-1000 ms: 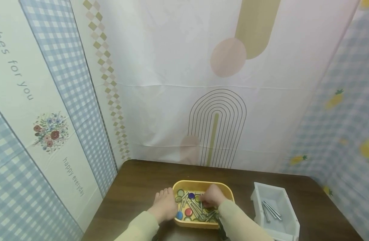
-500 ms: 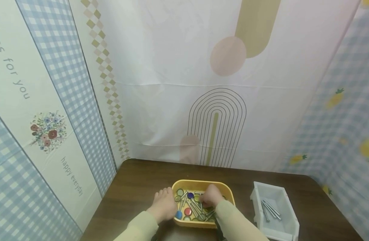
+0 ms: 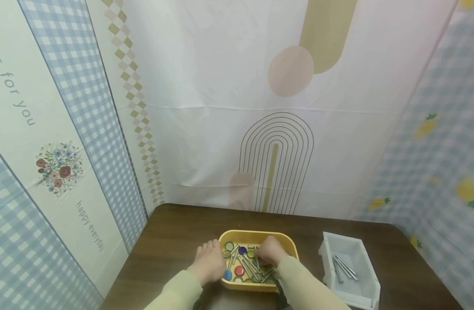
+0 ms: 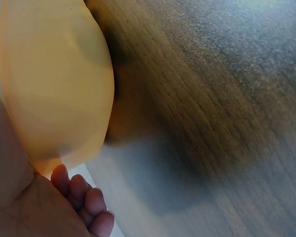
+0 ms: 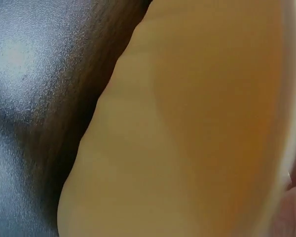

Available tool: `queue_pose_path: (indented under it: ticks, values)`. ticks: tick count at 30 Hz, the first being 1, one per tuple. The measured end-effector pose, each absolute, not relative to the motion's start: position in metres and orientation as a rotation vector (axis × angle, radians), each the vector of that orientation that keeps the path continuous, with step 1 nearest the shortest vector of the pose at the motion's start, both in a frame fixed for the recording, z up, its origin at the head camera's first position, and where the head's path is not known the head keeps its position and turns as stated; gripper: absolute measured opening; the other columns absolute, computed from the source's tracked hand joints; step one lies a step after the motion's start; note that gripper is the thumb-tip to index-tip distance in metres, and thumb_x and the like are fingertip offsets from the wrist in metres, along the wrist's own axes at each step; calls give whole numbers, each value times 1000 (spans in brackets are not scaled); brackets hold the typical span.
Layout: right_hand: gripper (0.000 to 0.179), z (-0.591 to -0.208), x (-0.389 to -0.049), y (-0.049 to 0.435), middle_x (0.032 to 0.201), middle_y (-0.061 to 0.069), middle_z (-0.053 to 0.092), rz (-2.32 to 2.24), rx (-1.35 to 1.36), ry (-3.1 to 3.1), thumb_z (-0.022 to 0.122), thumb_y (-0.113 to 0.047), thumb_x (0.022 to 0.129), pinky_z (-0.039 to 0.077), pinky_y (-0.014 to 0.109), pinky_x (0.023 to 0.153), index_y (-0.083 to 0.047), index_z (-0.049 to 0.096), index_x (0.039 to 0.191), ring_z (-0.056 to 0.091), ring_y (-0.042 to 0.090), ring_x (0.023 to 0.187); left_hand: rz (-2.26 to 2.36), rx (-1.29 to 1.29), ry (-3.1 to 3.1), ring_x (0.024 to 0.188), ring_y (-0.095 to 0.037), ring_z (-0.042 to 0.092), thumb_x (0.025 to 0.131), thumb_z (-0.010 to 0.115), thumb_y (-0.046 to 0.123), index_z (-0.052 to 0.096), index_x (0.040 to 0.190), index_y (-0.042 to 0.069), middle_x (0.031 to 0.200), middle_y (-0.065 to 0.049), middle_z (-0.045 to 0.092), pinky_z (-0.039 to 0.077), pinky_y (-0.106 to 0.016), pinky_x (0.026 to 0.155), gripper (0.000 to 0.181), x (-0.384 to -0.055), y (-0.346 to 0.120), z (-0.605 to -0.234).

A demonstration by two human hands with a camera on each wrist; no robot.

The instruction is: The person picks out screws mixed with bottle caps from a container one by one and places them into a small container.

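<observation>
A yellow plastic bin (image 3: 256, 286) holds a mix of silver bolts (image 3: 249, 266) and round bottle caps, among them a red cap (image 3: 239, 271), a blue cap (image 3: 227, 274) and a dark purple cap (image 3: 242, 249). My left hand (image 3: 209, 261) rests against the bin's left side; in the left wrist view its loose fingers (image 4: 94, 201) show by the outer wall. Inside the bin's right half, my right hand (image 3: 271, 249) reaches down among the pieces with bent fingers. Its fingertips are hidden, so I cannot tell whether they pinch anything.
To the right on the dark wooden table (image 3: 183, 228) stands a white bin (image 3: 362, 288) with several long silver bolts (image 3: 344, 268) lying in it. A patterned white cloth (image 3: 206, 150) hangs behind the table, and blue checked cloths flank it.
The head view has shifted slightly, so everything sits a little further left in it. Both hands stay in nearly the same places at the yellow bin.
</observation>
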State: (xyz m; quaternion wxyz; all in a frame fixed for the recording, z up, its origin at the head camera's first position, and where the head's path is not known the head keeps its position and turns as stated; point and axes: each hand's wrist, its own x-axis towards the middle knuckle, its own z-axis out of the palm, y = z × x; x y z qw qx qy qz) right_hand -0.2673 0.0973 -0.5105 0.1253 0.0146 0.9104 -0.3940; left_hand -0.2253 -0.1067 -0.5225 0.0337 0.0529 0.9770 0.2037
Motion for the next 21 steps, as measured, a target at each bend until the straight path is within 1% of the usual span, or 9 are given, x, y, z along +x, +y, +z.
queue_pose_path:
  ticks: [3, 6, 8, 11, 13, 16, 21]
  values:
    - [16, -503, -268, 104, 54, 7, 60, -1156, 22, 2628, 65, -1, 73, 49, 28, 49, -4, 59, 59, 57, 14, 47, 627, 155, 3001, 87, -29, 45, 79, 54, 12, 47, 110, -4, 89, -13, 46, 35, -51, 88, 36, -226, -105, -524]
    - [21, -494, -270, 112, 52, 6, 59, -1179, 9, 2597, 64, -2, 77, 49, 31, 51, -6, 58, 56, 54, 14, 46, 622, 144, 3002, 88, -30, 46, 79, 55, 12, 47, 111, -5, 90, -14, 47, 35, -51, 89, 37, -228, -104, -525]
    - [29, -489, -271, 117, 49, 3, 55, -1209, 8, 2571, 62, -2, 78, 50, 34, 53, -10, 52, 52, 52, 14, 46, 618, 140, 3002, 90, -31, 46, 80, 54, 13, 47, 113, -6, 91, -14, 48, 35, -51, 90, 39, -228, -105, -526]
    - [36, -484, -272, 124, 50, 1, 50, -1285, 45, 2519, 61, 0, 78, 53, 37, 57, -15, 42, 51, 50, 14, 46, 618, 143, 3007, 92, -32, 47, 80, 54, 13, 47, 115, -6, 93, -15, 48, 34, -52, 92, 40, -228, -106, -528]
    - [39, -482, -271, 129, 51, 0, 48, -1316, 57, 2504, 61, -1, 81, 53, 36, 56, -16, 39, 52, 50, 13, 47, 618, 145, 3010, 92, -32, 47, 81, 54, 13, 47, 115, -6, 93, -15, 49, 35, -52, 92, 40, -228, -106, -528]
    - [36, -481, -269, 136, 55, 2, 51, -1332, 69, 2495, 61, -2, 81, 52, 34, 55, -14, 41, 53, 51, 13, 49, 628, 149, 3014, 91, -31, 47, 81, 54, 13, 47, 113, -6, 92, -15, 48, 35, -52, 90, 38, -227, -106, -527]
    - [27, -479, -264, 144, 67, 9, 61, -1364, 83, 2479, 60, 1, 79, 55, 36, 60, -9, 48, 58, 57, 16, 56, 624, 163, 3016, 88, -30, 46, 81, 55, 14, 48, 108, -3, 89, -13, 47, 36, -51, 86, 33, -225, -107, -527]
